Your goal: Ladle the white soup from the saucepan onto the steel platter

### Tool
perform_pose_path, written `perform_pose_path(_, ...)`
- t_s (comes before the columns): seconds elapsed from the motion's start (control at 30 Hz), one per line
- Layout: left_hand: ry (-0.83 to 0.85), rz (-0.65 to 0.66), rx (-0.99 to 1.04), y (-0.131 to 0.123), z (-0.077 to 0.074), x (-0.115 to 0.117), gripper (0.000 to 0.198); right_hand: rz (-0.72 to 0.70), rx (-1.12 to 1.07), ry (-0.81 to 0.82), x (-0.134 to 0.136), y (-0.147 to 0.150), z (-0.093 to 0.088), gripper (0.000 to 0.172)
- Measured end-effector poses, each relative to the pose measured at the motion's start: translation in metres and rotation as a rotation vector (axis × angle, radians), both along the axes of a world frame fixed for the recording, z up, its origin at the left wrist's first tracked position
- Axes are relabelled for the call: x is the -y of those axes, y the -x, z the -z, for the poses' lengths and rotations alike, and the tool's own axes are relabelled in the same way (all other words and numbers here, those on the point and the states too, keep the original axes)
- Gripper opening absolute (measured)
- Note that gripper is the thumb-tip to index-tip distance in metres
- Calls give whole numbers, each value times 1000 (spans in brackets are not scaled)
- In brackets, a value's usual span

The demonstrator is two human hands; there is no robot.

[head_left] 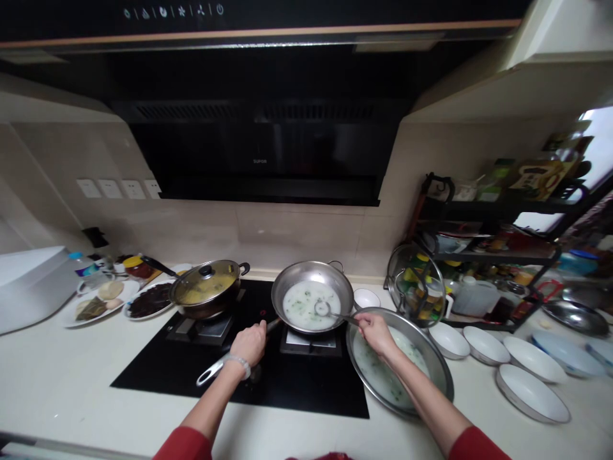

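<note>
A steel wok (283, 287) stands on the right burner with milky white soup (306, 294) and green bits inside. My left hand (249, 347) is closed around the wok's long handle (211, 372), whose metal end sticks out at the lower left. In my right hand (376, 332) is the handle of a metal ladle (341, 316); its round end dips into the soup. Below my right forearm sits a wide steel basin (443, 377), holding similar whitish soup with green flecks. A small white bowl (366, 298) stands behind the basin, close to the wok.
On the left burner stands a glass-lidded pan (207, 287) with yellowish food. Plates of food (71, 313) are farther left. Several white bowls (531, 391) line the right counter, before a black spice rack (483, 255) and a leaning glass lid (400, 275). A range hood (258, 140) overhangs the cooktop.
</note>
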State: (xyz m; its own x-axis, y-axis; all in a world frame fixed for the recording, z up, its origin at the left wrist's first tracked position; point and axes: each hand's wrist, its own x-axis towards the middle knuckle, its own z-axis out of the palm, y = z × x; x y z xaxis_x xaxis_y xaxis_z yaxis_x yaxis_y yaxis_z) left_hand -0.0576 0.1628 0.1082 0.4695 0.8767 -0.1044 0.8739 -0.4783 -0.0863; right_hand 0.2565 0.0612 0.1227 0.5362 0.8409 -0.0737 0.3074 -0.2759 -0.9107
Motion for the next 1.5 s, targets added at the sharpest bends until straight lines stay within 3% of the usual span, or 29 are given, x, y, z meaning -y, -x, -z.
perform_pose_path(0.37, 26, -9, 3, 0, 0, -1, 36, -4, -58, -28, 6, -2, -8, 26)
perform_pose_path(1.5, 10, -5, 18, -2, 0, 2, 34, 15, -78, -36, 16, -5, -10, 26)
